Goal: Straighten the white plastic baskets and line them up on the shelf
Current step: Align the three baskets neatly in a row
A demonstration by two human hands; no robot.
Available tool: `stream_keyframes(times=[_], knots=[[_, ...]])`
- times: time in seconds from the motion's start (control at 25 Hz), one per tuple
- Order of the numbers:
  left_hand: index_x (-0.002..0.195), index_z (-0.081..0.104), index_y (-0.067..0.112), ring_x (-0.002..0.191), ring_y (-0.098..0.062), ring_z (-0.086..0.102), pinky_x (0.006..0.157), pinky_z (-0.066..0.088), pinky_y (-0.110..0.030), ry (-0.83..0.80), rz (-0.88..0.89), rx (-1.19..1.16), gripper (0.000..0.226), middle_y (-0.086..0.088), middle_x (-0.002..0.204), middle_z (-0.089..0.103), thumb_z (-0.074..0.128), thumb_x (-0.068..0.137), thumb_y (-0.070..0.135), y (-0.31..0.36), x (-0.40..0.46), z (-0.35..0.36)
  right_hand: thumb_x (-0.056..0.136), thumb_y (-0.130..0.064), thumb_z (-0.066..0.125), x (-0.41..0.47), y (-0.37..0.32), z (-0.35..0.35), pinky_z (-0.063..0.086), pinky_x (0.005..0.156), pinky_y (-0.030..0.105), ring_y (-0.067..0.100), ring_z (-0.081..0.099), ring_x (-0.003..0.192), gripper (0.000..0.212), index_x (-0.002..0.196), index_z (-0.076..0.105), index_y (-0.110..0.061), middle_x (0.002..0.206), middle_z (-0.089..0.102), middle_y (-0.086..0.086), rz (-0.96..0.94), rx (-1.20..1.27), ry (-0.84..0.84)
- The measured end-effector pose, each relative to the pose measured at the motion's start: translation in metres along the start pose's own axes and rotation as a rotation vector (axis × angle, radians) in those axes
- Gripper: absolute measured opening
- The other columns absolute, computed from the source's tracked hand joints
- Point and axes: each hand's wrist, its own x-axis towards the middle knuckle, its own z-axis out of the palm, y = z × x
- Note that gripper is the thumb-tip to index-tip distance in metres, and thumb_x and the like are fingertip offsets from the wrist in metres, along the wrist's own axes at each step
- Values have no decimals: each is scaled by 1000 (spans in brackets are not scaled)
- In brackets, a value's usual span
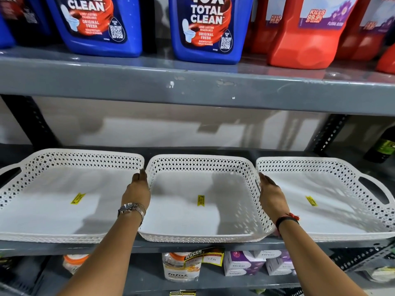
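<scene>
Along the front edge of the shelf [192, 247] the left basket [53, 212], middle basket [203, 223] and right basket [342, 212] sit nearly in line, while the left hand [139, 186] and right hand [269, 190] press straight-fingered against the middle basket's sides, seemingly for a last squaring.

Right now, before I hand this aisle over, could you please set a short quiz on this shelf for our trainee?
1. How many white baskets stand on the grey shelf?
2. True or false: the left hand and the right hand both hang free, touching nothing.
3. What lies on each basket's floor? A) a yellow sticker B) a sponge C) a bottle

Key:
1. Three, side by side.
2. False. The hands touch opposite sides of the middle basket.
3. A.
</scene>
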Motion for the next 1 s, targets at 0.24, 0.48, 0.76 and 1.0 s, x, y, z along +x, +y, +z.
stream_keyframes(times=[0.24,0.48,0.76,1.0], knots=[[148,15,5,117,-40,53,94,49,-45,5,-2,10,62,-22,144,34,31,90,-8,-1,-1,0,90,8,31,-1,0,0,42,101,36,33,49,123,54,142,32,-8,139,47,16,-9,5,4],[148,15,5,116,-39,54,94,50,-44,9,5,21,61,-23,142,36,31,90,-8,-1,-4,-1,93,2,31,0,1,1,43,102,40,34,49,122,51,142,32,-10,140,47,15,-5,-23,-2],[147,18,8,115,-39,55,93,49,-44,28,1,17,57,-22,140,40,30,93,-4,0,-6,-3,94,0,31,0,0,1,42,102,38,31,48,126,53,145,27,-16,146,42,9,17,-110,-5],[147,18,7,112,-40,57,90,50,-45,38,-4,36,58,-21,141,39,30,92,-6,1,-8,-3,93,-3,35,2,3,2,44,97,39,34,49,122,52,144,27,-10,142,45,14,-51,-109,-12]])
